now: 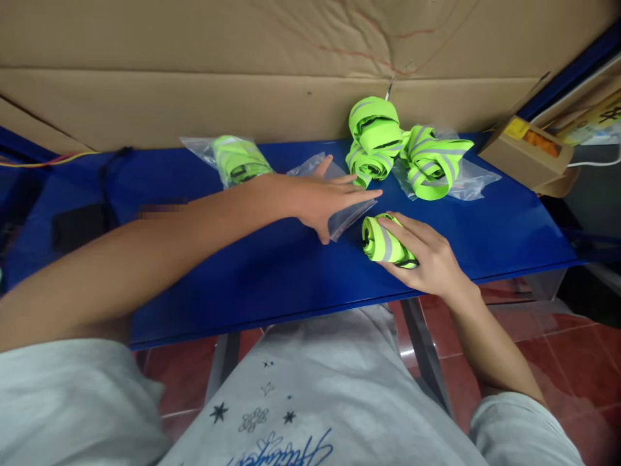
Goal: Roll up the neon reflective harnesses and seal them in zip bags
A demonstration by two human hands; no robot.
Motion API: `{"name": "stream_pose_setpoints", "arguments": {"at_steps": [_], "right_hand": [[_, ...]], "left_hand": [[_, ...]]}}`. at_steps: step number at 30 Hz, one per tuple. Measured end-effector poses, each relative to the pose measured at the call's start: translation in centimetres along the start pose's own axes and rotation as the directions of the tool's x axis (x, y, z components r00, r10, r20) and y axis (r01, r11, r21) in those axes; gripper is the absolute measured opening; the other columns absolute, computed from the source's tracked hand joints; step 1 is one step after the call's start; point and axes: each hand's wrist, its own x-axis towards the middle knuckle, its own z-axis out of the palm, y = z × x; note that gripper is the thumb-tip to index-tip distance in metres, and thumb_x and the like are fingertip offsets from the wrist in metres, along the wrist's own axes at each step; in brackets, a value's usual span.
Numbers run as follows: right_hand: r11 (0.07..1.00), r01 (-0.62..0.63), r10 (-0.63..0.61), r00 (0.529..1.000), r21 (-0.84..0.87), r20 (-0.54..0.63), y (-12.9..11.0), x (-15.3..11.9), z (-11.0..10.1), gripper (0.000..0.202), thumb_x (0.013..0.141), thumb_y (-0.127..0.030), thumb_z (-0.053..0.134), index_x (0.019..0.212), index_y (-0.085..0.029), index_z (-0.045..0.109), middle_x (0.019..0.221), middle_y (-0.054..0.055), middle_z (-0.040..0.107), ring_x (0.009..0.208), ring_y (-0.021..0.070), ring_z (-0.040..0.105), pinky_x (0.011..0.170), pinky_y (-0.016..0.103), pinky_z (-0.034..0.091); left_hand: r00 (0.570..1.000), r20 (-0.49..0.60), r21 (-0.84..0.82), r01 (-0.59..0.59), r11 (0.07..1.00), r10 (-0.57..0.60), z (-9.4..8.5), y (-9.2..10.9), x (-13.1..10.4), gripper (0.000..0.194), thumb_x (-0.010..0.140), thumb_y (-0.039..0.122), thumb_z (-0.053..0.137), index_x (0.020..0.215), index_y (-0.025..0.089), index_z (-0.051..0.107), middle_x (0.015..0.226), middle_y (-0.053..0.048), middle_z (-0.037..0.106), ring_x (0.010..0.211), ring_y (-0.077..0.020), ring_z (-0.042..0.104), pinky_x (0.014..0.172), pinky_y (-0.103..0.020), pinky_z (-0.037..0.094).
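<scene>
My right hand is wrapped round a rolled neon-yellow reflective strap with grey stripes, near the front edge of the blue table. Fingers spread, my left hand reaches across over a clear plastic bag. Part of that bag is hidden under the hand, so contact is hard to judge. Behind the left wrist lies a bagged strap roll. Farther back, two loose-looking rolls are stacked, the upper roll on the lower one. To their right another roll rests on clear plastic.
A brown cardboard wall closes off the back of the table. An open cardboard box stands at the right end. Toward the left are a dark flat object and cables.
</scene>
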Motion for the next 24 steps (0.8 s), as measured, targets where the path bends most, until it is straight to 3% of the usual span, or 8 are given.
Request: {"name": "stream_pose_setpoints", "arguments": {"at_steps": [5,10,14,18,21,24], "right_hand": [[0.996,0.019,-0.02,1.0,0.092,0.009,0.4,-0.3,0.1,0.068,0.092,-0.038,0.074,0.154,-0.025,0.049,0.151,0.013,0.062,0.141,0.0316,0.061,0.112,0.05,0.056],[0.989,0.079,-0.083,0.996,0.124,0.032,0.8,-0.6,0.6,0.061,0.094,-0.03,0.072,0.151,-0.026,0.051,0.158,0.014,0.056,0.145,0.0314,0.057,0.116,0.053,0.053],[0.978,0.128,-0.138,0.989,0.163,0.051,0.9,0.0,1.1,0.059,0.097,-0.026,0.069,0.153,-0.026,0.051,0.159,0.015,0.054,0.147,0.032,0.055,0.12,0.055,0.049],[0.975,0.179,-0.179,0.984,0.132,-0.007,0.7,0.7,0.8,0.06,0.096,-0.026,0.07,0.154,-0.026,0.053,0.151,0.017,0.057,0.143,0.035,0.057,0.115,0.055,0.054],[0.973,0.21,-0.21,0.978,0.098,-0.009,0.2,1.2,0.7,0.059,0.096,-0.026,0.07,0.153,-0.023,0.053,0.139,0.017,0.063,0.138,0.0356,0.06,0.11,0.053,0.058],[0.966,0.258,-0.258,0.966,0.031,0.009,-0.4,1.5,1.0,0.046,0.097,-0.023,0.067,0.143,-0.02,0.06,0.134,0.016,0.067,0.136,0.037,0.062,0.106,0.054,0.059]], "left_hand": [[0.999,-0.009,0.096,-0.046,0.994,0.047,1.5,0.4,-0.6,0.098,0.048,0.04,0.098,0.138,0.027,0.063,0.138,-0.011,0.065,0.15,-0.0452,0.039,0.127,-0.068,-0.01],[0.992,-0.008,0.224,-0.123,0.967,0.128,2.9,0.5,-2.0,0.099,0.043,0.047,0.102,0.132,0.023,0.065,0.142,-0.015,0.06,0.145,-0.0473,0.044,0.127,-0.068,-0.012],[0.988,0.015,0.294,-0.149,0.944,0.151,3.3,-0.1,-2.7,0.096,0.057,0.055,0.097,0.138,0.024,0.056,0.156,-0.016,0.05,0.151,-0.0421,0.042,0.131,-0.067,0.001],[0.995,0.047,0.332,-0.102,0.938,0.092,3.5,0.2,-3.9,0.094,0.075,0.06,0.086,0.149,0.025,0.041,0.154,-0.011,0.057,0.144,-0.0322,0.053,0.131,-0.057,0.019],[0.996,0.021,0.366,-0.089,0.926,0.087,4.1,0.8,-4.4,0.1,0.072,0.063,0.088,0.15,0.024,0.039,0.155,-0.012,0.056,0.144,-0.0341,0.053,0.129,-0.054,0.025],[0.994,-0.009,0.383,-0.097,0.919,0.109,5.1,1.0,-4.7,0.105,0.071,0.065,0.089,0.151,0.019,0.038,0.154,-0.015,0.057,0.142,-0.0344,0.055,0.129,-0.054,0.025]]}}
